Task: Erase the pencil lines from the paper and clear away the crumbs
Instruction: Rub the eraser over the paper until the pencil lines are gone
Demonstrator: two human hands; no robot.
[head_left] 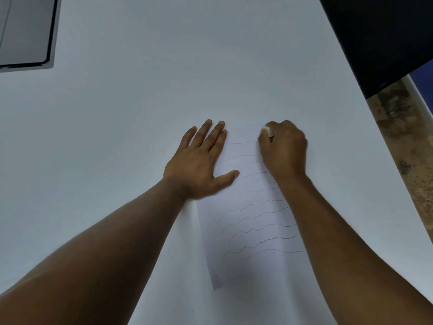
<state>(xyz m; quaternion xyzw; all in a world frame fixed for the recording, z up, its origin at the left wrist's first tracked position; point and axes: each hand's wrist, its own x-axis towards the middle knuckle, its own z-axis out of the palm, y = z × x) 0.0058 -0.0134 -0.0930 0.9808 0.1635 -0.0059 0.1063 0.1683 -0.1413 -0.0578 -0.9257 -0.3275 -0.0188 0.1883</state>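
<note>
White eraser (pixel 267 131) gripped in right hand (pixel 282 148) at paper's (pixel 248 266) far end; left hand (pixel 199 164) flat, fingers straight, pinning it to worktop (pixel 117 125). Most pencil lines (pixel 257 227) remain; no crumbs visible yet.

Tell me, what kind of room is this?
Probably an office or study: a wide white desk, what looks like a laptop at its far left corner, and a sheet of paper with pencil lines.
</note>
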